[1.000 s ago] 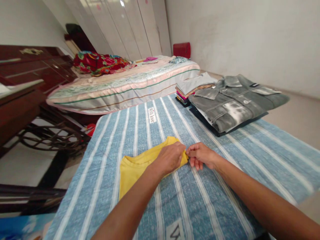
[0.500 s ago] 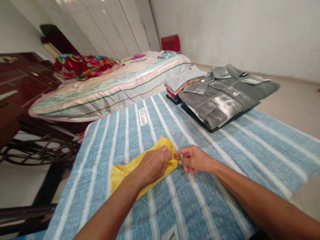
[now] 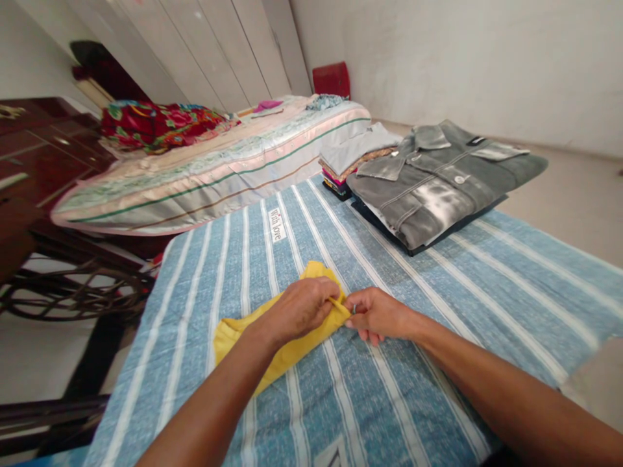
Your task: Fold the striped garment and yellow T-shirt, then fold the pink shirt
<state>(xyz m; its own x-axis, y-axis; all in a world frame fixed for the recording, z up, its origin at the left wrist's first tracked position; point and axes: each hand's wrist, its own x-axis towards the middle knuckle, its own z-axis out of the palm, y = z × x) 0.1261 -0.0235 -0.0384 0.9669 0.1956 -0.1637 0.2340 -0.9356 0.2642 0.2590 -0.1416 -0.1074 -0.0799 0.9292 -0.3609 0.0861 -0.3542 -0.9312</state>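
A yellow garment point(image 3: 287, 357), folded into a long narrow shape, lies on the blue striped cloth point(image 3: 189, 324). My left hand point(image 3: 304, 308) reaches over it and is closed on a fold near its right end. At that end's corner, my right hand point(image 3: 377, 314) pinches the edge of the fabric between thumb and fingers. The two hands are close together, with a small strip of yellow cloth showing between them. My left forearm covers part of the garment's middle, so its exact kind is hard to make out.
Behind my right hand lies a folded grey denim jacket point(image 3: 433, 181) on dark cloth. Beside it is a stack of folded clothes point(image 3: 357, 152). Beyond stands a bed point(image 3: 233, 175) with a red floral cloth point(image 3: 160, 126). A dark metal wheel frame point(image 3: 63, 292) is at left.
The bunched fabric at the garment's right end is now drawn flatter and straighter. Both hands stay at that end, having shifted only slightly.
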